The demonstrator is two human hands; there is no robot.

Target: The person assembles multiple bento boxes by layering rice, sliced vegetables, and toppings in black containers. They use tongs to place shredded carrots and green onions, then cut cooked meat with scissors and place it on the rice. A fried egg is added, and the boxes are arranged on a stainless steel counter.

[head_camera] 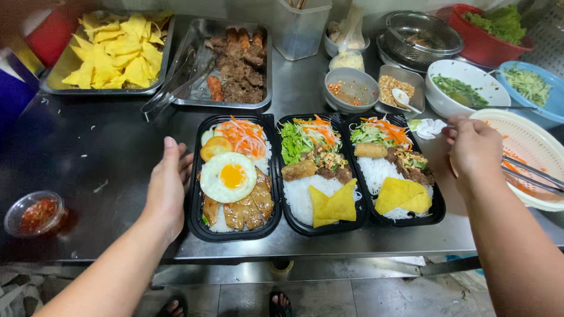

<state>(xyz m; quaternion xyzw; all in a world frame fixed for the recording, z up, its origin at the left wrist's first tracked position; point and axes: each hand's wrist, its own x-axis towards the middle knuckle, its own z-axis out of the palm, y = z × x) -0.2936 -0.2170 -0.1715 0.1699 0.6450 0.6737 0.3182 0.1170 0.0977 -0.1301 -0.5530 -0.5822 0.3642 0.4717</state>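
At lower left of the frame, the left hand (167, 185) lies flat, fingers straight and together, its edge against the left wall of the black tray with the fried egg (234, 176). At right, the right hand (473, 149) is curled shut around metal tongs (531, 173) reaching over the cream colander (529, 141).

Stainless steel table (305, 88), dull grey w/ soft glare from overhead light; left part looks darker, prob. a black sheet or shadow. Front edge runs across near side. Below it, grey tiled floor (364, 296), worn and stained. Far edge crowded against what may be a pale wall, barely in view.
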